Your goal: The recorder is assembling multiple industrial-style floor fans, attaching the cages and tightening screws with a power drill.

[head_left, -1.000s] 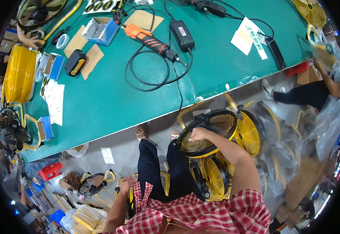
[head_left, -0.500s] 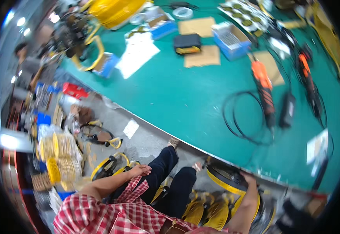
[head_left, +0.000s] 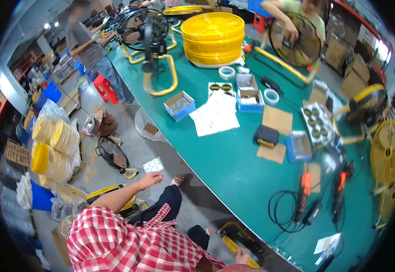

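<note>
My left hand (head_left: pixel 151 180) is held out over the floor beside the table, fingers loosely bent and apart, with nothing in it. Low in the view, my right hand (head_left: pixel 242 256) is closed at the yellow rim of a black-and-yellow floor fan (head_left: pixel 228 244). The fan is beside the table's near edge, and my sleeve and the view's lower rim hide part of it. On the green table (head_left: pixel 233 167) to my right lie two orange-and-black electric screwdrivers (head_left: pixel 304 187) with black cables.
A stack of yellow fan grilles (head_left: pixel 213 41), blue screw boxes (head_left: pixel 179 106) and a black-and-yellow case (head_left: pixel 266 136) stand on the table. Co-workers are at its far side and far left end. A red stool (head_left: pixel 105 89) and wrapped grille stacks (head_left: pixel 48 156) stand at left.
My view has swung, so the table's far end and the co-workers now show. My left hand has moved out from my lap. My right hand stays with the fan, both lower in view.
</note>
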The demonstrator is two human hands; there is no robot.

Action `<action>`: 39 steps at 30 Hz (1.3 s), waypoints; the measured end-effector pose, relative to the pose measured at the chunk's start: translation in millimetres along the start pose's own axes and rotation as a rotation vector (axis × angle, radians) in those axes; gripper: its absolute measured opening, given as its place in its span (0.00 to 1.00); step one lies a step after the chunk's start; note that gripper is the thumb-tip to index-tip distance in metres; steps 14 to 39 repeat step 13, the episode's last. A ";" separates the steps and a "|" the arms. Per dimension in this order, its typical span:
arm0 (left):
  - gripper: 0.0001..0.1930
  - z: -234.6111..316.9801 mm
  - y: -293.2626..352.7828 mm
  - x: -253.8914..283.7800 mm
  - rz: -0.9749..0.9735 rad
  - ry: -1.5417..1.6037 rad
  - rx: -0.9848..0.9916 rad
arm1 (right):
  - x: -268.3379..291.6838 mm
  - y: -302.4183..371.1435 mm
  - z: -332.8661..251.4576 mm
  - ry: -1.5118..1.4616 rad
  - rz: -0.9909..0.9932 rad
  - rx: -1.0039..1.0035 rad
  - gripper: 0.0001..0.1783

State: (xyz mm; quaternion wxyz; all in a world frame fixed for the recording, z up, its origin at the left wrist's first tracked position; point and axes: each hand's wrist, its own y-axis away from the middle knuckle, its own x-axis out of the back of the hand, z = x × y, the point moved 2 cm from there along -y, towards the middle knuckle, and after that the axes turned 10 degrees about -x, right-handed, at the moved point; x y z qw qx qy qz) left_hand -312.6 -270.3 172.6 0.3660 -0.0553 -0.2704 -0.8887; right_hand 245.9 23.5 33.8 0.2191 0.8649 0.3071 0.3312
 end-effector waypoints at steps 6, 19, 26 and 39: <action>0.20 49.0 -80.7 112.6 0.276 0.488 -0.017 | -95.5 31.6 -318.6 -0.147 0.034 0.226 0.09; 0.37 85.8 -237.0 215.2 0.171 1.718 -0.083 | -263.7 -52.8 -685.3 -0.063 -0.046 0.735 0.18; 0.37 85.8 -237.0 215.2 0.171 1.718 -0.083 | -263.7 -52.8 -685.3 -0.063 -0.046 0.735 0.18; 0.37 85.8 -237.0 215.2 0.171 1.718 -0.083 | -263.7 -52.8 -685.3 -0.063 -0.046 0.735 0.18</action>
